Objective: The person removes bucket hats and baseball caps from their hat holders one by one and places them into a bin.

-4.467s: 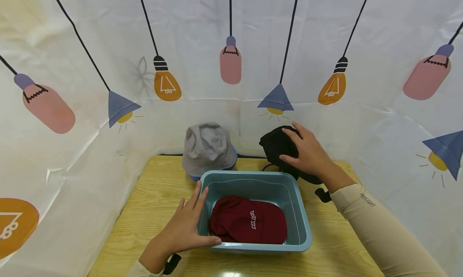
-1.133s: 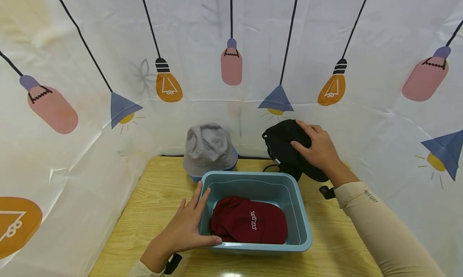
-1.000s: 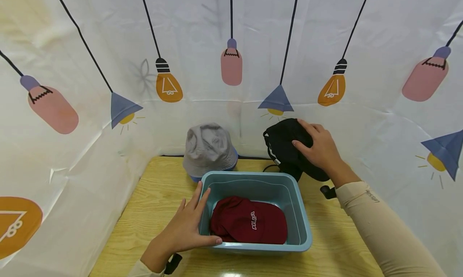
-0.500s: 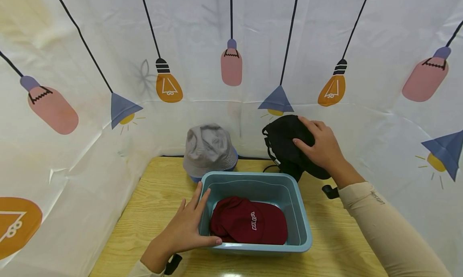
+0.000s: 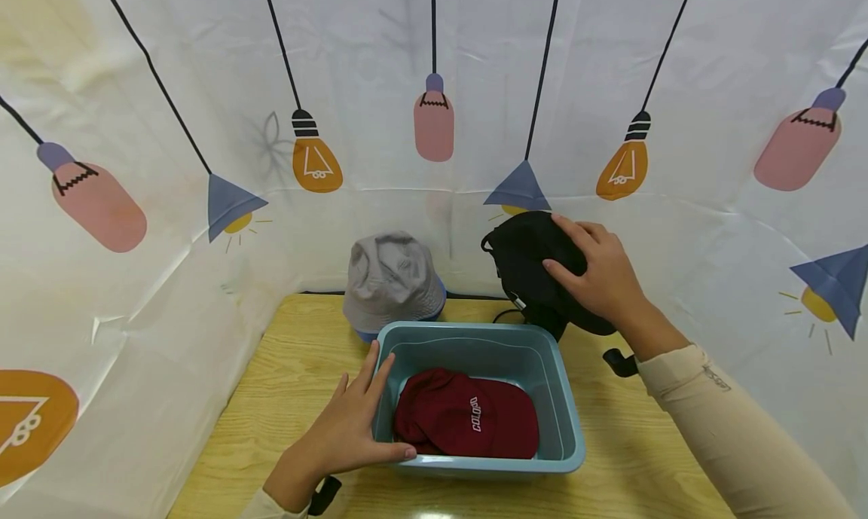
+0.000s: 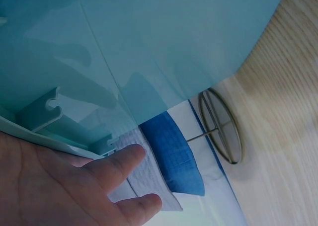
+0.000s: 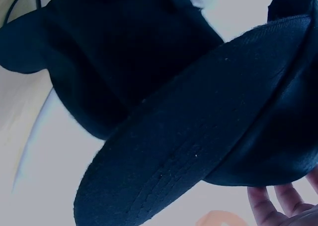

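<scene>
Right of the frame's middle, the right hand (image 5: 600,270) has thumb and fingers clamped on a black cap (image 5: 525,255); the wrist view shows another dark hat (image 7: 114,57) behind it, upper left. The left hand (image 5: 353,421) — fingers straight, thumb spread wide from them — rests on the rim of a blue basin (image 5: 488,465) at lower centre. Inside lies a maroon cap (image 5: 434,413), its white letters reading COLO, the rest unclear. Writing on the right sleeve (image 5: 732,428) is too small to read. A grey bucket hat (image 5: 392,278) sits just above the basin's upper-left corner.
</scene>
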A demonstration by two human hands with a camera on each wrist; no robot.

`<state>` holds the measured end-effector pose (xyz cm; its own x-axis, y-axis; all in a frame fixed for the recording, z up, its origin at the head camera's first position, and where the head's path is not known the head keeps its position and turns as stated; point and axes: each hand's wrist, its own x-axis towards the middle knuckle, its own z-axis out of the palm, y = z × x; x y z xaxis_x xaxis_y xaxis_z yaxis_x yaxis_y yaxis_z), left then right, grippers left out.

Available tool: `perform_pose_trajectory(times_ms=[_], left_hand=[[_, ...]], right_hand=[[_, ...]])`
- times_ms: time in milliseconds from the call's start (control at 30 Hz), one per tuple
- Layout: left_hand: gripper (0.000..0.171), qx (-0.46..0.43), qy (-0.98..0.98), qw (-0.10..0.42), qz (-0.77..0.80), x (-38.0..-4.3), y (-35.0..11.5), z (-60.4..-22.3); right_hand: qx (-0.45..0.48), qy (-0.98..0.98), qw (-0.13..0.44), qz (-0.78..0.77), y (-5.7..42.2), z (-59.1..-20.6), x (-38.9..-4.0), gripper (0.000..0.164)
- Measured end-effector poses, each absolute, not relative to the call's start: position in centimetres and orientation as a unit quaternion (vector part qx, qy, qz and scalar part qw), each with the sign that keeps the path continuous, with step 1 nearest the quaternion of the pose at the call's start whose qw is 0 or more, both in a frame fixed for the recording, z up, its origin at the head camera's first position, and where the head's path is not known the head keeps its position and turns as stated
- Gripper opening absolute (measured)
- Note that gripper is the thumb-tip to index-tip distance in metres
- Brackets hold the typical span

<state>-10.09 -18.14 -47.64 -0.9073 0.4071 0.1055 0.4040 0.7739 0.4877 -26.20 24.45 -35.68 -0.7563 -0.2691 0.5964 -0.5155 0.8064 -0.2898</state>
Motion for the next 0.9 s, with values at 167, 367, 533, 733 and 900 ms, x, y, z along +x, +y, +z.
perform_pose_trajectory(times_ms=[167,367,533,733,900], left_hand=[[0.130,0.215,0.942,0.004,0.256,-10.1,-18.2,-47.6],[0.130,0.216,0.941,0.004,0.260,-10.1,-18.2,-47.7],[0.130,0.217,0.940,0.003,0.262,-10.1,-18.2,-47.7],[0.130,0.218,0.940,0.001,0.262,-10.0,-18.1,-47.6],[0.130,0.217,0.940,0.001,0.263,-10.0,-18.1,-47.5]], right_hand=[[0.229,-0.904,0.277,0.230,23.7,-35.0,-25.4,0.077],[0.248,-0.896,0.285,0.231,23.0,-34.4,-24.7,0.078],[0.273,-0.885,0.299,0.229,22.5,-34.1,-24.1,0.079],[0.294,-0.876,0.309,0.226,22.1,-33.9,-23.5,0.080],[0.307,-0.871,0.312,0.223,21.7,-33.9,-23.1,0.080]])
